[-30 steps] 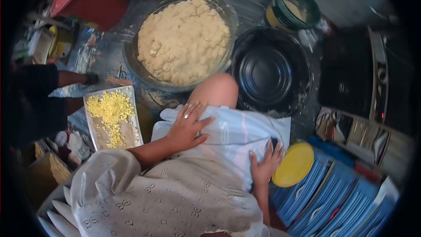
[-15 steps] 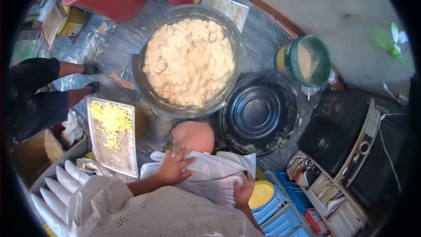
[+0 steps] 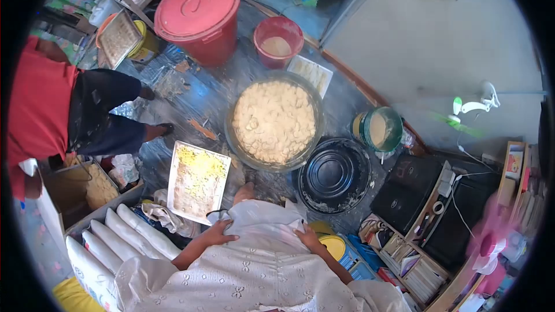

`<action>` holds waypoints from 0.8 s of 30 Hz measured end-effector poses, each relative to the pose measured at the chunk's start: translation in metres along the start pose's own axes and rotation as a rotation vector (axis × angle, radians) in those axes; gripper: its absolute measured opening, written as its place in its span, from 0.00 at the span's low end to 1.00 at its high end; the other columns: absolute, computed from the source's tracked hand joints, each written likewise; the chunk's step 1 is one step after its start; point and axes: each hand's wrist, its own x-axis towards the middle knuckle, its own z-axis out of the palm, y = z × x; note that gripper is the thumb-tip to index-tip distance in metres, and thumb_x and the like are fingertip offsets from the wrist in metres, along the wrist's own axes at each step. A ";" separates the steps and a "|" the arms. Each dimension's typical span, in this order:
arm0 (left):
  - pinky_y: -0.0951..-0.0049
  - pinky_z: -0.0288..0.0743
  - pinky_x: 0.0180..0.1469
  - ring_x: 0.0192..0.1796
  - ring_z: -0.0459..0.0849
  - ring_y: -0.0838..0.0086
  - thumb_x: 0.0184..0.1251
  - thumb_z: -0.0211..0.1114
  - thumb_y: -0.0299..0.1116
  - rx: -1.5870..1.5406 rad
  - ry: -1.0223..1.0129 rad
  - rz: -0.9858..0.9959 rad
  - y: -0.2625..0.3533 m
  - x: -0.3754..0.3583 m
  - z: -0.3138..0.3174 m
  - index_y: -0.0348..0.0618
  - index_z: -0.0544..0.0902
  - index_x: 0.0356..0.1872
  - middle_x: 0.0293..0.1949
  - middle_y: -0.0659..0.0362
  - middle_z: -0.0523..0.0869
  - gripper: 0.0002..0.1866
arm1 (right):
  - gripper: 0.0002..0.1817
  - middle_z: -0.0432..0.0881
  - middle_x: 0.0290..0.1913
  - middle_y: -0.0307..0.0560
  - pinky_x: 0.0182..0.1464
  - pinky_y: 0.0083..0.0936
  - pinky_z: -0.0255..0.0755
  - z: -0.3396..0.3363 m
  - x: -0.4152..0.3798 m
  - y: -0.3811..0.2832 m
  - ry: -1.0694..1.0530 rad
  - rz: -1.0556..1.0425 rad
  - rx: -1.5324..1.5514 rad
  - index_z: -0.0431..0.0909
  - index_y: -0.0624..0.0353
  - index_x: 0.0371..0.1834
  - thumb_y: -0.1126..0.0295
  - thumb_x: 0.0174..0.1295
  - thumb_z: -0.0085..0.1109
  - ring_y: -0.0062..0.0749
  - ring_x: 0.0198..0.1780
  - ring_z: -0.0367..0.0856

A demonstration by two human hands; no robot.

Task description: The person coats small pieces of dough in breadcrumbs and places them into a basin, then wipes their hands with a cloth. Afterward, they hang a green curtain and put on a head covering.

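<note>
A white cloth with a dark edge (image 3: 263, 222) lies across my lap, over a pale patterned garment (image 3: 243, 274). My left hand (image 3: 217, 234) is at the cloth's left edge, fingers closed at the border and thumb apart. At the opposite edge, my right hand (image 3: 308, 238) has its fingers curled on the cloth. Past my bare foot (image 3: 245, 192) stands a wide basin (image 3: 231, 144) full of pale, lumpy dough-like material (image 3: 274, 121). A black round lid or tub (image 3: 335, 176) sits right of it. Left of my foot is a tray (image 3: 191, 205) with yellow bits.
A person in a red top (image 3: 43, 104) stands at the left. Behind the basin are a lidded red bin (image 3: 211, 46) and a red bucket (image 3: 279, 33). A green bucket (image 3: 388, 130) stands by the wall. Black speakers (image 3: 404, 188) and shelves (image 3: 425, 257) line the right.
The view has shifted and widened, bringing the person's red top into sight. My hands have moved to opposite sides of the cloth, and it now lies spread over my lap, covering my knee.
</note>
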 end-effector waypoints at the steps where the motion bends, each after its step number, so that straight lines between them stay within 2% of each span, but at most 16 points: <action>1: 0.58 0.62 0.63 0.61 0.68 0.48 0.51 0.66 0.55 0.017 -0.042 0.129 -0.018 -0.001 -0.001 0.36 0.68 0.59 0.58 0.39 0.70 0.40 | 0.43 0.63 0.64 0.67 0.66 0.36 0.55 -0.002 0.004 -0.007 0.007 -0.023 -0.022 0.60 0.62 0.66 0.41 0.55 0.54 0.57 0.65 0.62; 2: 0.57 0.67 0.58 0.57 0.72 0.47 0.53 0.65 0.51 0.070 0.028 0.145 -0.026 -0.001 -0.002 0.39 0.73 0.54 0.50 0.40 0.75 0.31 | 0.43 0.63 0.64 0.67 0.66 0.36 0.55 -0.008 0.004 -0.022 0.010 -0.024 -0.018 0.60 0.62 0.66 0.41 0.55 0.54 0.57 0.65 0.62; 3: 0.57 0.67 0.58 0.57 0.72 0.47 0.53 0.65 0.51 0.071 0.017 0.141 -0.016 -0.007 -0.011 0.39 0.73 0.54 0.50 0.40 0.75 0.31 | 0.41 0.66 0.62 0.67 0.65 0.36 0.57 -0.017 -0.001 -0.041 0.012 0.005 -0.070 0.62 0.63 0.64 0.42 0.56 0.53 0.56 0.63 0.64; 5: 0.57 0.70 0.52 0.51 0.75 0.47 0.54 0.63 0.47 0.240 -0.020 0.009 0.026 -0.003 -0.039 0.42 0.76 0.48 0.45 0.41 0.78 0.25 | 0.39 0.68 0.60 0.67 0.64 0.37 0.59 -0.035 -0.003 -0.070 0.009 0.030 -0.125 0.65 0.64 0.63 0.43 0.57 0.53 0.56 0.62 0.67; 7: 0.57 0.73 0.46 0.42 0.80 0.50 0.54 0.61 0.46 0.259 0.058 0.048 0.047 -0.004 -0.053 0.41 0.78 0.44 0.37 0.43 0.82 0.21 | 0.33 0.74 0.53 0.65 0.59 0.39 0.63 -0.054 -0.007 -0.085 -0.091 -0.112 -0.128 0.70 0.64 0.57 0.47 0.57 0.54 0.56 0.57 0.72; 8: 0.57 0.73 0.45 0.41 0.81 0.50 0.53 0.62 0.46 0.246 0.044 0.027 0.052 -0.005 -0.062 0.42 0.78 0.43 0.36 0.44 0.82 0.21 | 0.33 0.74 0.53 0.65 0.59 0.39 0.63 -0.064 -0.002 -0.093 -0.093 -0.112 -0.139 0.70 0.64 0.57 0.47 0.57 0.54 0.56 0.57 0.72; 10: 0.58 0.73 0.43 0.40 0.81 0.52 0.52 0.63 0.46 0.186 0.048 -0.012 0.055 -0.007 -0.078 0.42 0.79 0.43 0.35 0.44 0.83 0.21 | 0.28 0.77 0.49 0.64 0.55 0.40 0.66 -0.076 0.008 -0.102 -0.134 -0.309 -0.403 0.73 0.64 0.52 0.51 0.58 0.54 0.54 0.53 0.74; 12: 0.60 0.73 0.43 0.40 0.81 0.53 0.51 0.64 0.46 0.117 0.083 -0.033 0.058 -0.017 -0.092 0.42 0.80 0.41 0.35 0.44 0.83 0.21 | 0.25 0.77 0.48 0.63 0.54 0.39 0.67 -0.092 0.013 -0.117 -0.164 -0.473 -0.401 0.75 0.64 0.50 0.53 0.58 0.55 0.53 0.51 0.75; 15: 0.61 0.73 0.43 0.40 0.82 0.54 0.50 0.65 0.45 0.129 0.121 -0.086 0.097 -0.050 -0.114 0.42 0.80 0.40 0.35 0.45 0.83 0.20 | 0.23 0.78 0.46 0.62 0.53 0.35 0.67 -0.127 -0.005 -0.148 -0.193 -0.483 -0.308 0.77 0.65 0.46 0.55 0.58 0.55 0.50 0.49 0.77; 17: 0.62 0.73 0.43 0.40 0.82 0.54 0.50 0.65 0.45 0.154 0.136 -0.132 0.118 -0.070 -0.117 0.42 0.81 0.40 0.35 0.45 0.83 0.20 | 0.22 0.79 0.46 0.61 0.52 0.33 0.68 -0.141 -0.004 -0.146 -0.237 -0.451 -0.301 0.78 0.65 0.45 0.55 0.59 0.55 0.48 0.48 0.77; 21: 0.64 0.72 0.45 0.43 0.81 0.53 0.52 0.64 0.43 0.133 0.136 -0.119 0.132 -0.090 -0.118 0.41 0.80 0.40 0.37 0.43 0.83 0.19 | 0.24 0.81 0.44 0.59 0.51 0.31 0.69 -0.162 -0.008 -0.135 -0.303 -0.409 -0.326 0.79 0.65 0.44 0.53 0.57 0.57 0.43 0.48 0.79; 22: 0.64 0.72 0.46 0.43 0.81 0.53 0.52 0.64 0.43 0.128 0.168 -0.076 0.132 -0.091 -0.118 0.41 0.80 0.41 0.37 0.43 0.83 0.19 | 0.22 0.81 0.43 0.59 0.51 0.28 0.68 -0.166 -0.017 -0.137 -0.295 -0.372 -0.275 0.79 0.66 0.42 0.55 0.61 0.54 0.42 0.46 0.78; 24: 0.64 0.72 0.47 0.45 0.80 0.52 0.52 0.64 0.42 0.134 0.198 -0.048 0.157 -0.097 -0.127 0.41 0.80 0.43 0.39 0.44 0.83 0.19 | 0.22 0.81 0.43 0.56 0.50 0.27 0.68 -0.170 -0.028 -0.144 -0.270 -0.370 -0.243 0.79 0.67 0.42 0.55 0.61 0.54 0.38 0.45 0.78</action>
